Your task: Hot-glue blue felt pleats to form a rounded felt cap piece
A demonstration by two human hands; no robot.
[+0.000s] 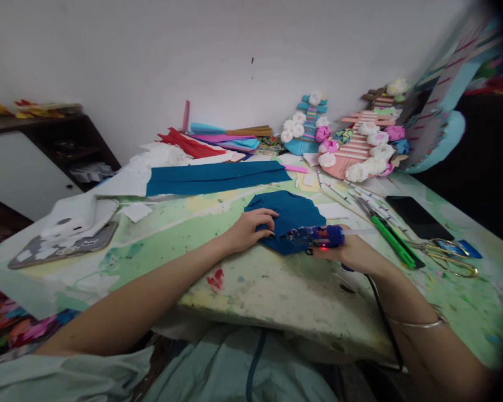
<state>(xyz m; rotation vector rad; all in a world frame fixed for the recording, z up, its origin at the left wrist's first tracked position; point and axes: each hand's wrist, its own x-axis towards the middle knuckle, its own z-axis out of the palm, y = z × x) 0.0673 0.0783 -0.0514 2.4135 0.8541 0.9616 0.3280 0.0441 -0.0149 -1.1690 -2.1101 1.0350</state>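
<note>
A rounded piece of dark blue crepe paper (295,209) lies near the table's front edge. My left hand (249,229) rests on its left side, fingers apart and slightly bent, pressing it to the table. A blue hot glue gun (322,236) with a red light is held in my right hand (356,251), its nozzle pointing left over the paper. A clear glue stick (358,231) sticks out of the gun's back, and a black cord (383,312) runs down from it. The nozzle tip is hard to make out against the paper.
A long blue crepe strip (218,177) lies behind. On the right are a green cutter (396,240), gold scissors (448,259), a black phone (419,216) and several markers. Flower-decorated guitar-like crafts (356,145) stand at the back; a grey board (62,248) lies left.
</note>
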